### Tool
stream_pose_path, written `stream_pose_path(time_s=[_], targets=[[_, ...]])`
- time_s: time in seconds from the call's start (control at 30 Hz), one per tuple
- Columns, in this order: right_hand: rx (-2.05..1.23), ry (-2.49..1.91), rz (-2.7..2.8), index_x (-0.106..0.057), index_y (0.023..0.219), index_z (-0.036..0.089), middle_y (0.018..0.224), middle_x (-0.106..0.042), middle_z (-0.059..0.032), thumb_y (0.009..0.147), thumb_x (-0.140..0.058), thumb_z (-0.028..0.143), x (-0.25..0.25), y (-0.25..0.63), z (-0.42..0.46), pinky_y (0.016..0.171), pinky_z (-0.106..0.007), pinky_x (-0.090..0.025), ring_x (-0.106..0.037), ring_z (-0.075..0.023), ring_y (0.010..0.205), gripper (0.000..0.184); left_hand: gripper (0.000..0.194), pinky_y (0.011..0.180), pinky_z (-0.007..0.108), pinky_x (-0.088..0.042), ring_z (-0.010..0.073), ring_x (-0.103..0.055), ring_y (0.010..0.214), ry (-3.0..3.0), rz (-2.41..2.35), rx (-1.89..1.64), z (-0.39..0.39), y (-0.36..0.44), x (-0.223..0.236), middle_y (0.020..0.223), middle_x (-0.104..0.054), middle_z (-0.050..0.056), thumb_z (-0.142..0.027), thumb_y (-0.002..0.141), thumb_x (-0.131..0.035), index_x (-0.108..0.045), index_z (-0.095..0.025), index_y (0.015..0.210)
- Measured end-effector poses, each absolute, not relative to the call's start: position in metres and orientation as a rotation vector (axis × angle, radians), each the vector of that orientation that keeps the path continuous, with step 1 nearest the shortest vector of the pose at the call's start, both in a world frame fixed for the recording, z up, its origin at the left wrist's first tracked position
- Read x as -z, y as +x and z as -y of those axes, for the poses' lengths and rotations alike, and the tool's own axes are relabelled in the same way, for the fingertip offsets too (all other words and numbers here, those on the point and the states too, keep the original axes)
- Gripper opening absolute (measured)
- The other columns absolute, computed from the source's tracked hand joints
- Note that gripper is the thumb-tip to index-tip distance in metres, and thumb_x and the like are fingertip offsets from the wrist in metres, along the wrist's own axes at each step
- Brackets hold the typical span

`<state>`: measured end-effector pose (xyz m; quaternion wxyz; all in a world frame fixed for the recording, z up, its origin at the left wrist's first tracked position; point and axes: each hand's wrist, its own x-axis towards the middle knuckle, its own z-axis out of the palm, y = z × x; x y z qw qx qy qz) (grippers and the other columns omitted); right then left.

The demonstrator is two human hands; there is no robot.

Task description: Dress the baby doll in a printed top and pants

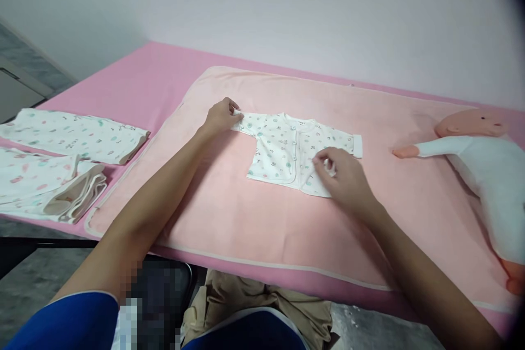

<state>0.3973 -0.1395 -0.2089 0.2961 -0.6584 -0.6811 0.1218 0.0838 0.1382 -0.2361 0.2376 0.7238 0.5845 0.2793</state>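
Note:
A small white baby shirt (275,147) with a green print lies spread out on a peach blanket (229,208). Its neckline faces away from me, and a row of snaps runs down the front. My left hand (223,115) pinches the cuff of the sleeve on the left. Over the lower right front of the shirt is my right hand (340,172), its thumb and forefinger curled together by the front edge. Whether cloth is between those fingers I cannot make out. The sleeve on the right lies stretched out, with a plain white cuff.
A baby doll (488,169) in white clothing lies on the blanket at the right. Folded printed cloths (77,134) and a stack of folded baby clothes (36,180) lie at the left on the pink bed cover (135,79). A wall (311,27) rises behind.

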Motion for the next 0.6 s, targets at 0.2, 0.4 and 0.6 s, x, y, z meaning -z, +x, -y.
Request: stream_pose_path(time_s=[0.2,0.4,0.6], targets=[[-0.516,-1.816,1.928,-0.062,0.1,0.026,0.098,-0.072,-0.006,0.108,-0.059,0.048,0.235,0.345,0.13,0.073,-0.038,-0.044,-0.065,-0.0267,0.09,0.024,0.019,0.112,0.049,-0.05,0.0353,-0.061,0.129,2.42,-1.432,-0.718,-0.103,0.138,0.214,0.132,-0.073,0.014,-0.03,0.096,-0.07,-0.069,-0.023,0.113],[-0.239,-1.857,1.891,-0.058,0.094,0.022,0.092,-0.071,-0.0078,0.106,-0.064,0.046,0.261,0.339,0.125,0.073,-0.036,-0.036,-0.065,-0.0265,0.09,0.027,0.041,0.085,0.045,-0.053,0.0309,-0.072,0.099,2.341,-1.183,-0.186,-0.072,0.211,0.2,0.103,-0.075,0.012,-0.063,0.102,-0.064,-0.067,-0.022,0.101],[-0.387,-1.962,1.866,-0.059,0.088,0.022,0.087,-0.071,-0.0047,0.105,-0.068,0.049,0.246,0.333,0.13,0.07,-0.034,-0.035,-0.064,-0.0225,0.08,0.033,0.041,0.083,0.047,-0.052,0.0319,-0.071,0.091,2.407,-1.298,-0.032,-0.067,0.234,0.212,0.096,-0.075,0.013,-0.06,0.09,-0.073,-0.067,-0.02,0.099]])
